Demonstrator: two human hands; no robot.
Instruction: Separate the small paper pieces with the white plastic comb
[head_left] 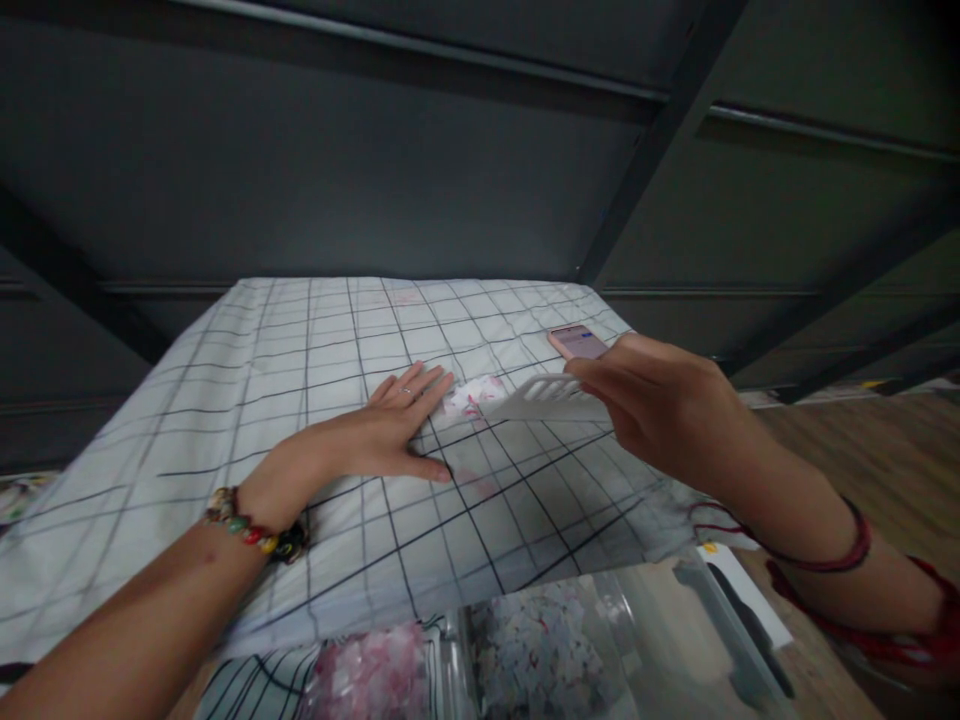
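Observation:
My left hand [401, 425] lies flat on a white cloth with dark grid lines [337, 350], fingers spread, nothing in it. Just beyond its fingertips is a small heap of white flakes with pink and red bits [476, 395]. My right hand [652, 395] is closed on a thin white plastic piece with slots [551, 400], held tilted above the cloth, its near end by the heap. Its exact kind is not clear. A phone [577, 342] with a lit screen rests on the cloth behind my right fingers.
Along the near edge stand clear plastic containers: one with pink flakes [371, 675], another with pale grey-white flakes [536, 650], and a beige-looking one [671, 620] to the right. A dark panelled wall [337, 170] rises behind the cloth. Wooden floor [885, 440] shows at right.

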